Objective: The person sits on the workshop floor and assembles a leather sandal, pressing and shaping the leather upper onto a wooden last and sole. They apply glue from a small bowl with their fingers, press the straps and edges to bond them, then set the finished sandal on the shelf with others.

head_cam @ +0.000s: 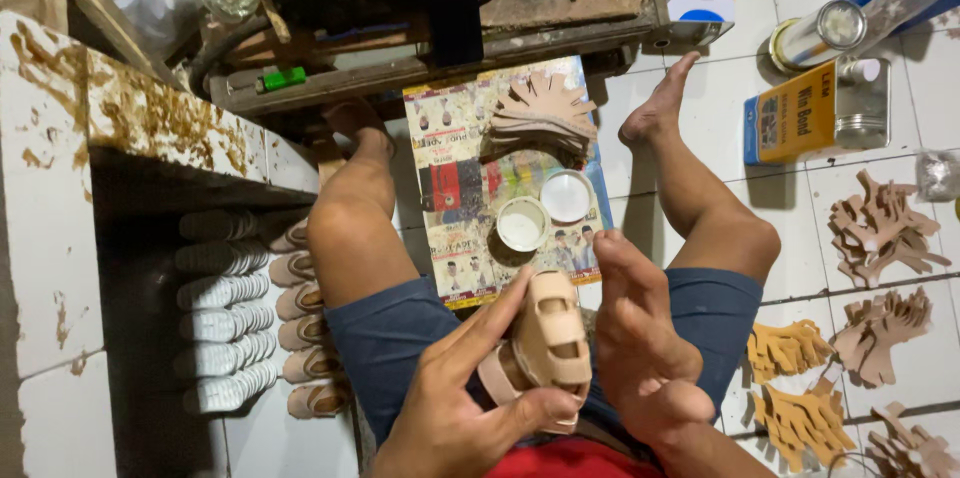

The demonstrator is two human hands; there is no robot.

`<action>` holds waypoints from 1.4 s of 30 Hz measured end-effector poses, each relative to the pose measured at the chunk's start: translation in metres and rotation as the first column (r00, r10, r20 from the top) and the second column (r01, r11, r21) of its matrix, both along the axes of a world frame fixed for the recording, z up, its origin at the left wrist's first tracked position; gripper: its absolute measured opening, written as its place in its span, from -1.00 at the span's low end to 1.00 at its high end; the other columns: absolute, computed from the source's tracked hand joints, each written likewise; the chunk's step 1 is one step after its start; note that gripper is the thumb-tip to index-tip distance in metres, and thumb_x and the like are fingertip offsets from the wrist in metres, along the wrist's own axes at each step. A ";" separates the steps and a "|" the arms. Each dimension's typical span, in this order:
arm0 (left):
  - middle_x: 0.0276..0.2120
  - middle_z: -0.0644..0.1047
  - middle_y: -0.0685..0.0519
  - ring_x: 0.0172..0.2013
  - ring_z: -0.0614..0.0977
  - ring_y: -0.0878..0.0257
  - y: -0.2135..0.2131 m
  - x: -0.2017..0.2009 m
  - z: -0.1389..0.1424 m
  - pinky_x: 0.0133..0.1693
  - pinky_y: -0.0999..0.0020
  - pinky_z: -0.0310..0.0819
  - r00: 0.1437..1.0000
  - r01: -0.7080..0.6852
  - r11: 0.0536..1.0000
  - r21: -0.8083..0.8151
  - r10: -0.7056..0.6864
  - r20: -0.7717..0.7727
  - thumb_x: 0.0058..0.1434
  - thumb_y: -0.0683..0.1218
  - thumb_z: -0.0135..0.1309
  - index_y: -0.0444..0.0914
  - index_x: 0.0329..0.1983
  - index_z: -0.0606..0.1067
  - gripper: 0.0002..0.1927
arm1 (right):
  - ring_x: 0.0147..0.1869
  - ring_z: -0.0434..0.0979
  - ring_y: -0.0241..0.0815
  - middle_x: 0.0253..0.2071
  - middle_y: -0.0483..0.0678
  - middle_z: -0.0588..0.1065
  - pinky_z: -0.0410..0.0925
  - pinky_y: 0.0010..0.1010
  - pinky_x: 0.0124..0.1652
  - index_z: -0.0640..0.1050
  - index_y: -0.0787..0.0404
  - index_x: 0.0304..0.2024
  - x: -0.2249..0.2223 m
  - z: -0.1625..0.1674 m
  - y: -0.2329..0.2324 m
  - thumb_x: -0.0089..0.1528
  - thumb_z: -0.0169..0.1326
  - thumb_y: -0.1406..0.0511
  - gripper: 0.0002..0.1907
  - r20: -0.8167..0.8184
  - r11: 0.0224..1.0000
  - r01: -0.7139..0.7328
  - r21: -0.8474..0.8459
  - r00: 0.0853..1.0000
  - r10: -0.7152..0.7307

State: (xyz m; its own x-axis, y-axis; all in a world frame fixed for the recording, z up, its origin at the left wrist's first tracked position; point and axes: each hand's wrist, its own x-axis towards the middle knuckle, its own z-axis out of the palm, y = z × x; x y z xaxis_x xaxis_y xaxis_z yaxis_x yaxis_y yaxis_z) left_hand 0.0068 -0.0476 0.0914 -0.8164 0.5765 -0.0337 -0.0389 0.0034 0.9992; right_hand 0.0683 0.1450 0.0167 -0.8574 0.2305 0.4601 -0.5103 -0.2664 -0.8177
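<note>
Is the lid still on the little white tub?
No, the lid lies beside the open tub on the paper.

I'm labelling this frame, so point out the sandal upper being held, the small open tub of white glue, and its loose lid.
sandal upper [553, 338], head view, on its beige strapped top
glue tub [521, 225], head view, on the white contents
lid [566, 196], head view, on its centre
</note>
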 end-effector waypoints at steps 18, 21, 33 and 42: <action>0.26 0.52 -0.28 0.25 0.64 -0.11 -0.007 -0.006 0.003 0.25 0.14 0.56 0.871 0.019 0.998 -0.061 -0.047 -0.488 0.07 -0.05 0.50 -0.35 0.41 0.36 -0.12 | 0.62 0.01 0.43 0.39 0.37 0.17 -0.12 0.37 0.55 0.67 0.05 0.06 0.001 0.014 0.005 0.42 -0.12 -0.07 -0.50 0.000 0.990 -0.104 -0.094 0.995 0.104; 0.26 0.48 -0.36 0.25 0.62 -0.21 -0.007 -0.009 -0.001 0.24 0.04 0.55 0.842 -0.003 1.000 -0.023 -0.010 -0.539 -0.04 -0.18 0.40 -0.38 0.37 0.39 -0.16 | 0.65 0.00 0.30 0.49 0.34 0.19 -0.22 0.14 0.61 0.58 0.08 0.29 0.007 0.015 0.003 0.48 -0.18 -0.17 -0.36 0.021 0.991 -0.121 -0.049 0.992 0.122; 0.14 0.53 -0.26 0.20 0.65 -0.19 -0.007 -0.015 -0.008 0.24 -0.14 0.64 0.608 -0.053 0.998 -0.042 -0.001 -0.794 0.01 -0.26 0.24 -0.18 0.20 0.53 -0.39 | 0.69 -0.02 0.30 0.48 0.37 0.14 -0.22 0.21 0.62 0.57 0.18 0.30 0.007 0.016 0.000 0.43 -0.21 -0.23 -0.23 -0.031 0.913 -0.294 -0.283 0.954 0.297; 0.06 0.52 -0.14 0.11 0.62 -0.13 -0.002 -0.015 0.001 0.12 -0.18 0.58 0.449 -0.102 0.992 -0.069 -0.016 -0.893 0.16 -0.07 0.26 -0.01 0.06 0.53 -0.62 | 0.66 0.02 0.34 0.47 0.39 0.15 -0.16 0.18 0.61 0.58 0.10 0.24 0.007 0.014 0.003 0.41 -0.24 -0.24 -0.27 0.088 0.944 -0.298 -0.141 0.946 0.312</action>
State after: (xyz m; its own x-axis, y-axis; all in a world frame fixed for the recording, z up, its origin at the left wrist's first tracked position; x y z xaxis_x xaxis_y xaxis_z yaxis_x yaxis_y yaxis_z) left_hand -0.0082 -0.0492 0.0922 -0.4559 0.5810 0.6742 0.8689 0.1265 0.4786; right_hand 0.0750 0.1482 0.0307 -0.9385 -0.0009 0.3452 -0.2989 -0.4983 -0.8138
